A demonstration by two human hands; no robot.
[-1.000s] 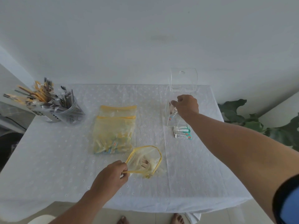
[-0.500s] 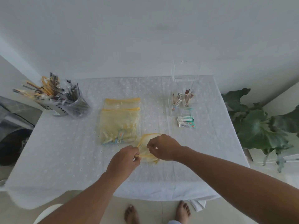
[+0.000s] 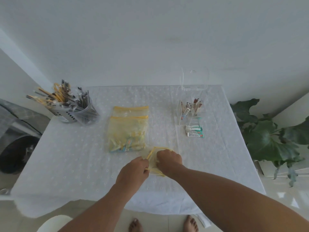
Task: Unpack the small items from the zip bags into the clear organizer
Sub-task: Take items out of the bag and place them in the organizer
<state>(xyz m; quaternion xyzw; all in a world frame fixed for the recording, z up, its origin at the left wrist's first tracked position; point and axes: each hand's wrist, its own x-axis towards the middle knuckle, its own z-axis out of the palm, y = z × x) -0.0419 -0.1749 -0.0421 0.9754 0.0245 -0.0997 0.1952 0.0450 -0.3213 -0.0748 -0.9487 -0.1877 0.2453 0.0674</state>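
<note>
A small yellow-rimmed zip bag (image 3: 153,154) lies open near the table's front, between my hands. My left hand (image 3: 134,168) pinches its rim on the left side. My right hand (image 3: 168,160) reaches into the bag's mouth with fingers curled; what they hold is hidden. Two larger yellow zip bags (image 3: 127,129) lie stacked at the table's middle, the upper one full of small sachets. The clear organizer (image 3: 189,111) stands at the back right with its lid raised and several sachets upright in its compartments.
Three white-and-teal sachets (image 3: 194,131) lie flat in front of the organizer. A clear cup and a grey holder full of stick packets (image 3: 66,104) stand at the back left. A leafy plant (image 3: 270,133) is beyond the table's right edge. A white cloth (image 3: 66,156) covers the table.
My right hand came back from the organizer to the small bag and went into its mouth. My left hand has kept its hold on the bag's rim.
</note>
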